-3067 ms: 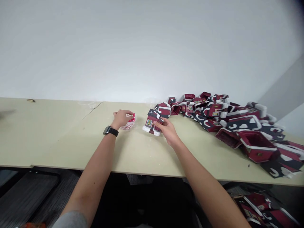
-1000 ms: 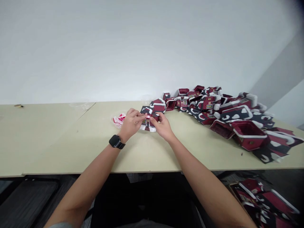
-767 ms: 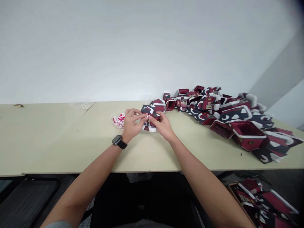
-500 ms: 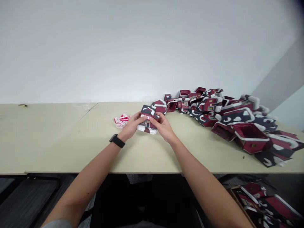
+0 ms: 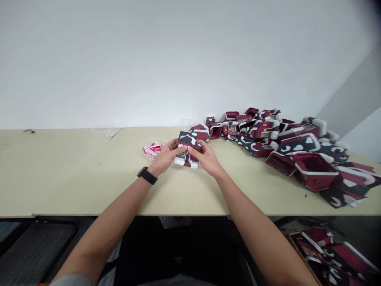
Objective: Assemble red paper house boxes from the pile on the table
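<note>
A small house-shaped box (image 5: 187, 154), dark red with a black snow-patterned roof and a white base, stands on the pale table (image 5: 74, 174). My left hand (image 5: 165, 157), with a black watch on its wrist, grips the box's left side with curled fingers. My right hand (image 5: 207, 157) holds the box's right side, fingers closed on the roof edge. Just left of my left hand lies a clear bowl of red-and-white wrapped sweets (image 5: 152, 150).
A long heap of the same red and black house boxes (image 5: 285, 145), several lying open, runs along the table's right half to its edge. More of them fill a carton on the floor (image 5: 327, 254) at the lower right. A white wall stands behind.
Three seconds ago my left hand was at the sweets while my right held the box alone. My left hand has come over, and now both hands hold the box.
</note>
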Demonstrator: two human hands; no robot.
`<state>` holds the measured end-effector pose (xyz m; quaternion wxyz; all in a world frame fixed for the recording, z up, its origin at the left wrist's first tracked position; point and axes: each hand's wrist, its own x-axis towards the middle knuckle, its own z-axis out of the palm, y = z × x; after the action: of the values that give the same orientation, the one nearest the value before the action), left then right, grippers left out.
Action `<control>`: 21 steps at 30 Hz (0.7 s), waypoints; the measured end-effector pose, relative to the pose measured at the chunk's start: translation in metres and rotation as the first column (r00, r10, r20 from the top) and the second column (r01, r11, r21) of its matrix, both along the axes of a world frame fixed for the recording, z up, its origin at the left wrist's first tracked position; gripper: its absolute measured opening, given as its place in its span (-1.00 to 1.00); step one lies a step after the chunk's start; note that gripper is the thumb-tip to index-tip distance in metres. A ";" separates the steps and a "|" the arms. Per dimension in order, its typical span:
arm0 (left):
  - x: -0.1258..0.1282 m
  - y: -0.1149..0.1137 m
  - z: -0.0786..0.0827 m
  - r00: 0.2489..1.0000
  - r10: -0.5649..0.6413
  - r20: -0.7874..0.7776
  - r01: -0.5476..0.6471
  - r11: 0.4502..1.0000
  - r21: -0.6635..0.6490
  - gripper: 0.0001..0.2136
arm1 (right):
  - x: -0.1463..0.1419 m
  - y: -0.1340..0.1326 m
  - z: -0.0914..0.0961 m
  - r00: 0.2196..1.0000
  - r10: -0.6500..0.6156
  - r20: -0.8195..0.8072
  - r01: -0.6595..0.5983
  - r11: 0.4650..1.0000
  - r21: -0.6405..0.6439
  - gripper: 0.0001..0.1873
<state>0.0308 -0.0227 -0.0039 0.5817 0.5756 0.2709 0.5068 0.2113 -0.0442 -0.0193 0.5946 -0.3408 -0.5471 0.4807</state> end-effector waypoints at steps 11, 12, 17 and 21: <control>-0.004 0.003 -0.001 0.992 0.038 -0.123 -0.028 0.996 0.080 -0.55 | -0.001 0.000 -0.002 1.000 -0.009 -0.013 0.008 0.999 -0.033 -0.37; -0.004 0.003 -0.001 0.991 0.027 -0.129 -0.017 0.997 0.079 -0.55 | -0.001 0.001 -0.002 1.000 -0.002 -0.011 0.001 0.999 -0.037 -0.38; -0.003 0.002 -0.003 0.992 0.031 -0.121 -0.022 0.996 0.081 -0.54 | 0.001 0.000 -0.001 0.999 -0.024 0.034 0.025 0.999 -0.044 -0.40; 0.000 0.002 -0.005 0.990 0.072 -0.123 -0.061 0.994 0.086 -0.52 | 0.003 -0.003 0.003 0.999 0.010 0.047 -0.008 0.999 -0.049 -0.41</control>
<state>0.0310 -0.0207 -0.0088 0.5221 0.6204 0.3049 0.4995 0.2139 -0.0470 -0.0165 0.5709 -0.3640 -0.5504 0.4885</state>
